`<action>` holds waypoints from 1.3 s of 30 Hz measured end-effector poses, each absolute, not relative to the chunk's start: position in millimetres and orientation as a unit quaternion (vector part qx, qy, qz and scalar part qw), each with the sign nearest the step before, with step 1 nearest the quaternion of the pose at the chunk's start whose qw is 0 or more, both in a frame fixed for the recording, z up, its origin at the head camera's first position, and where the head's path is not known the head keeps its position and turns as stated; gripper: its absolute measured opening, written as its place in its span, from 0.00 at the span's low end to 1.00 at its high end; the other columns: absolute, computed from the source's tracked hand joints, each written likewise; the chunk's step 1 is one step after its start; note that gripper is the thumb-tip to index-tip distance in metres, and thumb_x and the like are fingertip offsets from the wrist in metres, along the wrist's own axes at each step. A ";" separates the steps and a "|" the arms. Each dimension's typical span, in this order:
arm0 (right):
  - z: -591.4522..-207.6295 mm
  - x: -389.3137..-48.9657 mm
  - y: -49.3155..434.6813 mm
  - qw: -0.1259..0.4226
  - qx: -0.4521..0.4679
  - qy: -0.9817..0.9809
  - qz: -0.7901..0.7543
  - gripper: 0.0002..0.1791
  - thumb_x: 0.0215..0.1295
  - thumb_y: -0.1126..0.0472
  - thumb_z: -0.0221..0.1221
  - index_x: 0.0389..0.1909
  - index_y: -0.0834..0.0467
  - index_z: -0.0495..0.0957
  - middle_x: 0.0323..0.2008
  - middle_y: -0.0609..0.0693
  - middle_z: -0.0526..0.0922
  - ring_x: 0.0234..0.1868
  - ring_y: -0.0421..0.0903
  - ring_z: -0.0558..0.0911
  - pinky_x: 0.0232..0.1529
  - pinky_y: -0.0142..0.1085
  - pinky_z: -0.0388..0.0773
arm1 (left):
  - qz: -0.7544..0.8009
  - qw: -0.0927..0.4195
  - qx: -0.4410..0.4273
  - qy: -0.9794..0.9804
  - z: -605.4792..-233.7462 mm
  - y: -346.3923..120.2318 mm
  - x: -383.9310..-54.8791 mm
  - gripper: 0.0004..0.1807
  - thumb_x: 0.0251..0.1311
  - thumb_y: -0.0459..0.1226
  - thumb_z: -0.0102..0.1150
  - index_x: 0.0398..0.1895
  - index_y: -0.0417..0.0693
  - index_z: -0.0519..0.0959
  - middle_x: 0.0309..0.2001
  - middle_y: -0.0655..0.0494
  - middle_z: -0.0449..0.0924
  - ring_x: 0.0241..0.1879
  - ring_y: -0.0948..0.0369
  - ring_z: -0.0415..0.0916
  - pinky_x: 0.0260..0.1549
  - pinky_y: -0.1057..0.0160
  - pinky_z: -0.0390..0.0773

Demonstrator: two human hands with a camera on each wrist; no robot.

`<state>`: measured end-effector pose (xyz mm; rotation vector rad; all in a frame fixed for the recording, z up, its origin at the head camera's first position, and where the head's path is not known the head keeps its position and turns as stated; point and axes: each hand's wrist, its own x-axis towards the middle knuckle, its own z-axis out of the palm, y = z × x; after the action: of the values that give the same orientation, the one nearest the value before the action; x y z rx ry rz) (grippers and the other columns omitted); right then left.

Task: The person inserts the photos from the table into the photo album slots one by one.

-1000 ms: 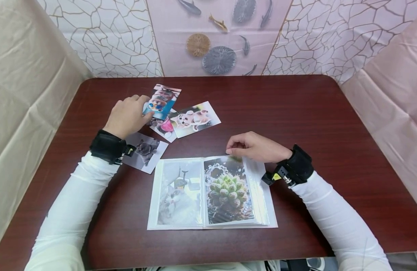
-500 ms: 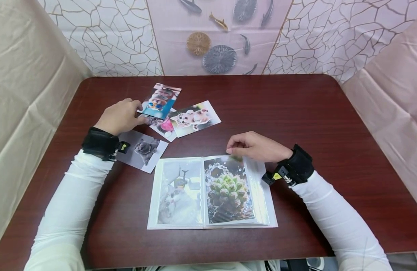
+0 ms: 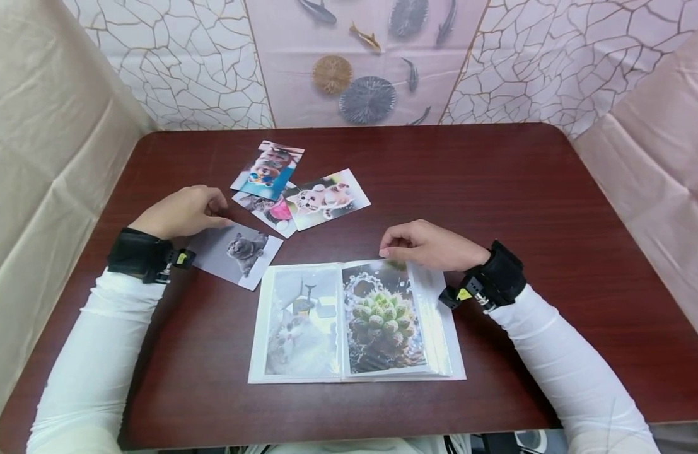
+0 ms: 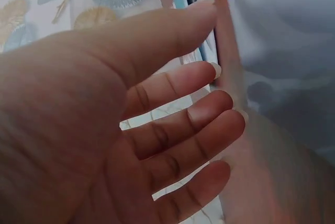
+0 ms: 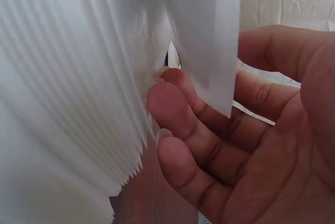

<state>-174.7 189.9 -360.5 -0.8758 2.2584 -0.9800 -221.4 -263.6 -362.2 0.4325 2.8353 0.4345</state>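
Observation:
An open photo album [image 3: 357,379] lies on the table, a pale cat picture on its left page and a succulent photo [image 3: 383,321] on its right. At the album's top edge my right hand [image 3: 430,246] pinches a clear sleeve page [image 5: 209,41], its fingers reaching in among the fanned sleeves in the right wrist view. My left hand [image 3: 181,211] is over the upper left edge of a grey cat photo [image 3: 246,252], thumb tip right at that edge. Its fingers are apart and loosely bent in the left wrist view, with nothing between them.
Beyond the left hand, a blue-toned photo [image 3: 269,170] overlaps a photo with a pink patch [image 3: 277,211]. A white kitten photo [image 3: 328,200] adjoins them on the right. The dark wooden table [image 3: 524,189] is bordered by cloth-covered walls.
My left hand has moved off the blue-toned photo, back and left toward the grey cat photo. My right hand and the album have stayed in place.

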 end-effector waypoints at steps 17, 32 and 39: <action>-362.1 -173.5 192.4 0.261 -0.319 0.838 -0.357 0.09 0.78 0.54 0.54 0.47 0.49 0.81 0.27 0.48 0.77 0.27 0.46 0.73 0.34 0.36 0.68 | 0.191 0.142 0.151 0.959 -371.7 -275.7 -228.9 0.20 0.60 0.39 0.72 0.46 0.36 0.75 0.41 0.39 0.75 0.42 0.49 0.70 0.36 0.56 0.75; -363.8 -175.2 186.2 0.266 -0.317 0.837 -0.358 0.08 0.78 0.55 0.54 0.47 0.50 0.81 0.27 0.49 0.75 0.26 0.45 0.72 0.33 0.35 0.67 | 0.192 0.156 0.135 0.960 -378.1 -285.9 -232.2 0.16 0.62 0.41 0.70 0.37 0.40 0.73 0.32 0.47 0.71 0.34 0.52 0.70 0.31 0.58 0.69; -365.2 -176.7 182.5 0.267 -0.318 0.837 -0.356 0.08 0.78 0.55 0.54 0.46 0.50 0.81 0.27 0.49 0.75 0.26 0.44 0.70 0.32 0.35 0.66 | 0.206 0.148 0.172 0.952 -373.1 -288.4 -229.8 0.07 0.65 0.36 0.66 0.40 0.41 0.81 0.32 0.49 0.79 0.34 0.55 0.72 0.35 0.58 0.72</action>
<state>-176.7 182.5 -365.2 -0.8571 2.2590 -0.9609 -229.8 -288.4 -373.1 0.4936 2.7374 0.5924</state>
